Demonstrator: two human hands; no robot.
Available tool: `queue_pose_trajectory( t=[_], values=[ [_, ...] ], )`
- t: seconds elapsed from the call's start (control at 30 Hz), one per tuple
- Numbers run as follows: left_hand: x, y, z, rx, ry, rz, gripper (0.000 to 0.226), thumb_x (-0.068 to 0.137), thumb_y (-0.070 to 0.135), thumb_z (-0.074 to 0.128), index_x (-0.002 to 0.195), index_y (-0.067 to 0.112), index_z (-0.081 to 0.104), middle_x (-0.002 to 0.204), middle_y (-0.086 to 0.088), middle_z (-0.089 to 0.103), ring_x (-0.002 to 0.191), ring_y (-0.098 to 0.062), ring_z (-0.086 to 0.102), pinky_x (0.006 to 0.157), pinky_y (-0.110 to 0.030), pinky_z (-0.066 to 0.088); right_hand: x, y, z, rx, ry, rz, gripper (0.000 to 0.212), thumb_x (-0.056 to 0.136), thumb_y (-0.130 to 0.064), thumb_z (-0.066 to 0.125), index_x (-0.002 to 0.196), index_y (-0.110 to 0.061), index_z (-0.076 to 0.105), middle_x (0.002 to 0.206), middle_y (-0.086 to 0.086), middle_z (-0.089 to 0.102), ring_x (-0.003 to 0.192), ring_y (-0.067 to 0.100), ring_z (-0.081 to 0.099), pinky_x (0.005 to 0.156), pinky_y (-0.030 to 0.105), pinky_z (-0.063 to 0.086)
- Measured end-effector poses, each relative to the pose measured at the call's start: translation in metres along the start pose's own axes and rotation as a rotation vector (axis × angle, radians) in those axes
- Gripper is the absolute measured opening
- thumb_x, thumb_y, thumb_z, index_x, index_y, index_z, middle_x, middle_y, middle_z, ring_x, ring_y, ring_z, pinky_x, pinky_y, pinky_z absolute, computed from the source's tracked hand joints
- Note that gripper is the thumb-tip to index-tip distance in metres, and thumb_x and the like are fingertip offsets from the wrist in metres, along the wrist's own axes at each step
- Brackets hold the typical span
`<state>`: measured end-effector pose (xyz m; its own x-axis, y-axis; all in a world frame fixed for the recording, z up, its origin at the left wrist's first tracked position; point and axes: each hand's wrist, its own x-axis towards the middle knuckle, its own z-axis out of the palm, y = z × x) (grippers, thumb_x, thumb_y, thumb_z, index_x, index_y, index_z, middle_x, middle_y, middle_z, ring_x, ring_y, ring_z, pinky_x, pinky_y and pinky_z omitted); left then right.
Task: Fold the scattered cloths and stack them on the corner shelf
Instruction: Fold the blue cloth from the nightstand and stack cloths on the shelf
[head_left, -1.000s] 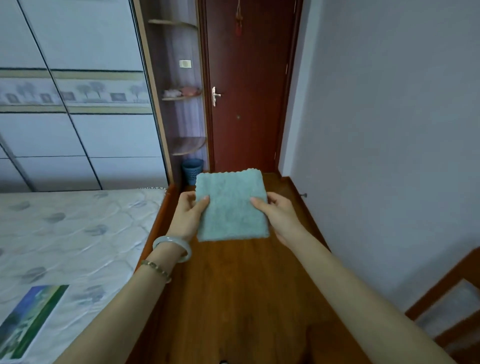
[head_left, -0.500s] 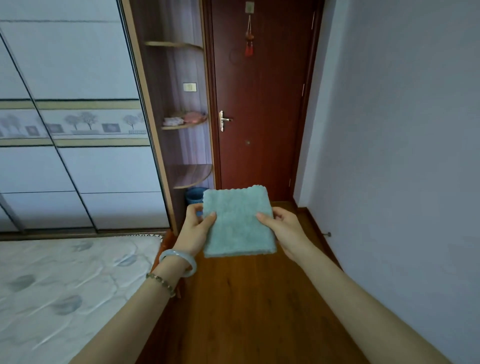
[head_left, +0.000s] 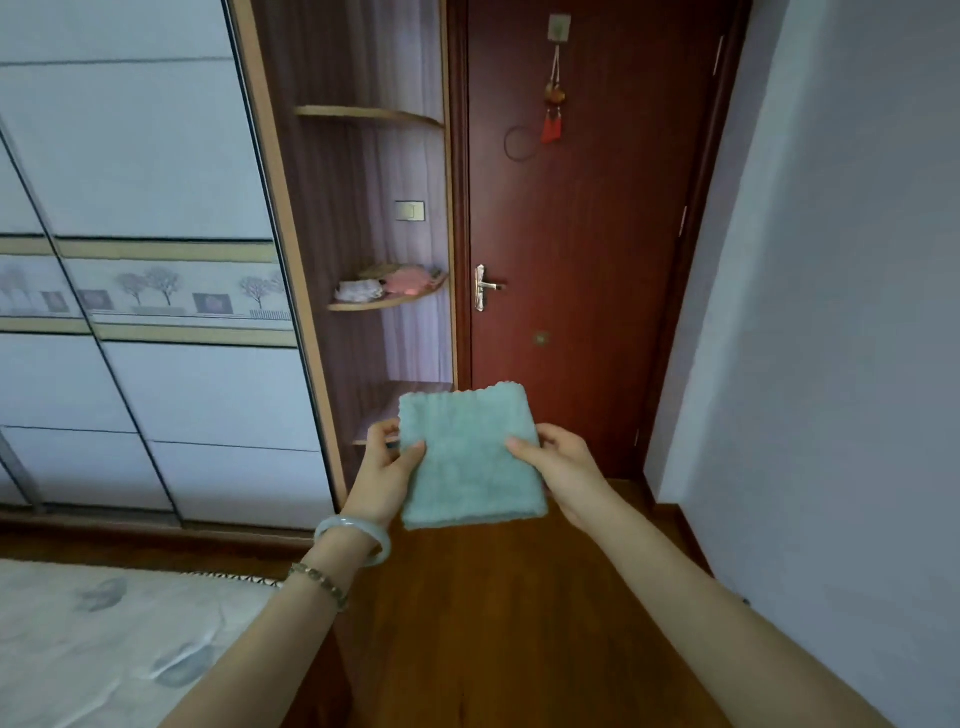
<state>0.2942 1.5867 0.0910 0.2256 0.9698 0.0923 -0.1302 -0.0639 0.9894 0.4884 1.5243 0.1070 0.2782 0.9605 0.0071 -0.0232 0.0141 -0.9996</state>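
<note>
A folded light-green cloth (head_left: 470, 457) is held flat in front of me at mid-height. My left hand (head_left: 387, 467) pinches its left edge, thumb on top. My right hand (head_left: 558, 460) pinches its right edge the same way. Ahead stands the wooden corner shelf unit (head_left: 389, 304) between the wardrobe and the door. Its middle shelf carries a white cloth (head_left: 358, 290) and a pink cloth (head_left: 410, 280). The lowest shelf (head_left: 410, 391) sits just behind the green cloth and is partly hidden by it.
A dark red door (head_left: 571, 260) with a metal handle stands right of the shelves. White sliding wardrobe doors (head_left: 156, 312) fill the left. A mattress corner (head_left: 104, 649) lies at lower left. Wooden floor (head_left: 493, 623) runs ahead, with a pale wall (head_left: 831, 312) on the right.
I have moved toward the corner shelf and the view has tilted up. The shelves and door look larger and closer. Both hands keep the same hold on the green cloth.
</note>
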Motion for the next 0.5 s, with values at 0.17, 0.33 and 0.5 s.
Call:
queue_pose_trajectory(
  t=[0.17, 0.33, 0.5],
  values=[
    [0.084, -0.008, 0.021, 0.007, 0.03, 0.01, 0.032, 0.094, 0.02, 0.055, 0.123, 0.018, 0.041, 0.112, -0.006, 0.062, 0.089, -0.015, 0.066, 0.072, -0.029, 0.053, 0.095, -0.002, -0.018, 0.019, -0.046, 0.002, 0.021, 0.082, -0.024, 0.072, 0.101, -0.019, 0.065, 0.105, 0.002, 0.071, 0.095, 0.016, 0.069, 0.087, 0.038, 0.056],
    [0.174, -0.025, 0.036, 0.03, 0.045, 0.002, 0.031, 0.095, 0.018, 0.053, 0.122, 0.021, 0.04, 0.107, -0.002, 0.059, 0.09, -0.015, 0.064, 0.072, -0.029, 0.053, 0.191, 0.012, -0.028, 0.052, -0.067, 0.042, 0.022, 0.082, -0.022, 0.072, 0.102, -0.018, 0.064, 0.103, 0.001, 0.071, 0.091, 0.013, 0.07, 0.081, 0.033, 0.057],
    [0.268, -0.047, 0.043, 0.052, 0.04, 0.027, 0.033, 0.095, 0.017, 0.054, 0.125, 0.022, 0.04, 0.109, -0.001, 0.058, 0.093, -0.014, 0.063, 0.074, -0.029, 0.052, 0.287, 0.024, -0.036, 0.015, -0.087, 0.034, 0.018, 0.083, -0.022, 0.071, 0.099, -0.015, 0.065, 0.1, 0.002, 0.072, 0.09, 0.015, 0.07, 0.081, 0.034, 0.058]
  ],
)
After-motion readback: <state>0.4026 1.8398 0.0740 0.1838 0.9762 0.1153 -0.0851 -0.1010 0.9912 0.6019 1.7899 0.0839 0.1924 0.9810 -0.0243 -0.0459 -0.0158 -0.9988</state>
